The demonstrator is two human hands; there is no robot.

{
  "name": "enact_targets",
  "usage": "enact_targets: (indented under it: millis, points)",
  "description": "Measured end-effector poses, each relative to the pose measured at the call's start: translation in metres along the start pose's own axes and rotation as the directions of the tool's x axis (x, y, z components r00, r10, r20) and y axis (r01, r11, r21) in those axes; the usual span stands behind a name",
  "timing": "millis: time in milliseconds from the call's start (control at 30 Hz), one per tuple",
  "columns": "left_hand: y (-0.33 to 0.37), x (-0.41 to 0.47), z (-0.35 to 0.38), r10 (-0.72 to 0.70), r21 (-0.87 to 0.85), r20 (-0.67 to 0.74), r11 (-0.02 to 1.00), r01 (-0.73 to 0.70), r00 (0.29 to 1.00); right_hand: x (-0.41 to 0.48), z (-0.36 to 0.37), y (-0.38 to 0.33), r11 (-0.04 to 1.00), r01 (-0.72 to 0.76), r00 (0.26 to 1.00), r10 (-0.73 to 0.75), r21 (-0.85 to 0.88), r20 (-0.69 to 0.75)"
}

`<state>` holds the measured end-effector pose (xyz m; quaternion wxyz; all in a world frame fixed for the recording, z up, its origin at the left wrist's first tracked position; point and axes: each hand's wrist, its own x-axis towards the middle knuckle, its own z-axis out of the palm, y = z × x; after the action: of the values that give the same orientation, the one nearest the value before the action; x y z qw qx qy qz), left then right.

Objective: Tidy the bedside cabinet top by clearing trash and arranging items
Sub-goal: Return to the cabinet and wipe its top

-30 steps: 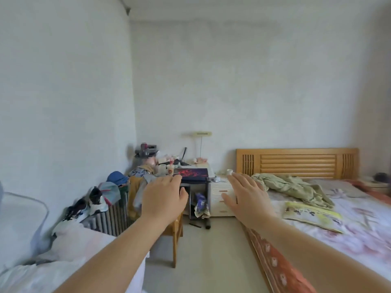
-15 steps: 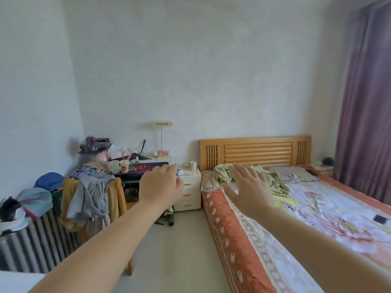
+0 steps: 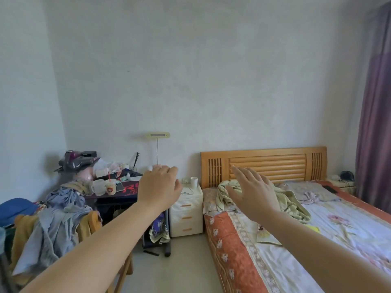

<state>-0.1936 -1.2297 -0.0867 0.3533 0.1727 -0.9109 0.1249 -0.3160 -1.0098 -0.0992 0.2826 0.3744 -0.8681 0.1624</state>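
both arms are stretched out ahead at chest height, and neither hand holds anything. the left hand shows its back, fingers loosely curled and close together. the right hand is spread flat, palm facing left, fingers straight and apart.

the bedside cabinet stands at the far side of the room, a white unit with three drawers and orange handles, wedged between a dark desk on its left and the wooden bed on its right. from here the left hand covers the cabinet's left edge, though it is well short of it. on the cabinet top a white paper cup stands upright near the right rear corner, something small and pale sits just left of it, too small to make out, and a thin cord loops across the front part.

the desk is crowded: a clear mug, a drink cup with a red straw, bags and boxes behind. a chair at near left is heaped with grey and yellow clothes. on the bed a pale green blanket lies crumpled near the headboard over a floral sheet. a purple curtain hangs at far right.
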Motion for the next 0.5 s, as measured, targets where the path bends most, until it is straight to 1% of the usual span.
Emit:
enact_targets:
  millis: [100, 300, 500]
  points:
    - [-0.013, 0.035, 0.042, -0.013, -0.022, 0.006, 1.0, 0.013, 1.0, 0.042, 0.036, 0.013, 1.0, -0.009, 1.0, 0.008, 0.008, 0.011]
    - [-0.034, 0.102, 0.137, -0.073, 0.011, 0.04, 0.997, 0.073, 0.997, 0.135, 0.124, 0.041, 1.0, 0.009, 0.998, -0.011, 0.023, 0.06]
    - [-0.064, 0.189, 0.237, -0.113, 0.002, 0.039, 0.994, 0.113, 0.993, 0.249, 0.22, 0.071, 0.997, 0.056, 0.994, -0.06, 0.053, 0.087]
